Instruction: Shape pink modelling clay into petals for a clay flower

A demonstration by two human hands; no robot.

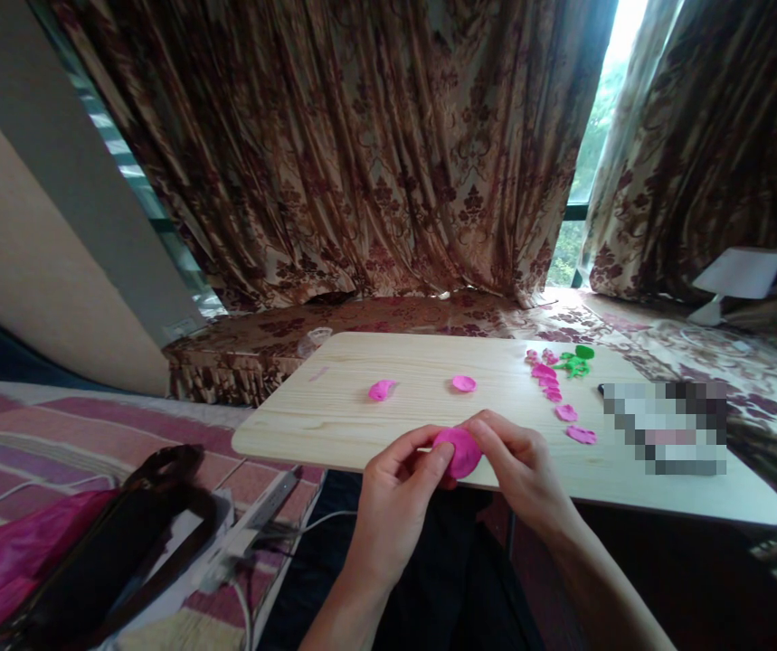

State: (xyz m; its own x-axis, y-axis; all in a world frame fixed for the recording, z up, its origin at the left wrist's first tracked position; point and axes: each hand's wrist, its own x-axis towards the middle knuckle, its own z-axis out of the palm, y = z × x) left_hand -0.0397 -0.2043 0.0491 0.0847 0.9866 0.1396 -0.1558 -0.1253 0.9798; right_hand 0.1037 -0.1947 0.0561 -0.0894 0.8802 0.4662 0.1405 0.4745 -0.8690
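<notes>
A flat, round piece of pink modelling clay (459,454) is held up just over the table's near edge. My left hand (402,484) pinches its left side, thumb on the face turned toward me. On the right side, my right hand (520,461) grips the rim between thumb and fingers. Beyond my hands lie a pink clay disc (464,384) and a pink clay lump (381,391) with a pale, clear-looking bit at its side. A row of pink clay petal shapes (547,382) runs along the right, beside green clay pieces (574,364).
The pale wooden table (320,425) has a blurred-out flat device (666,429) on its right. A clear container (313,341) stands behind its left corner. At left, a black bag (103,551) and a power strip (259,515) lie on the bed. A white lamp (737,276) stands far right.
</notes>
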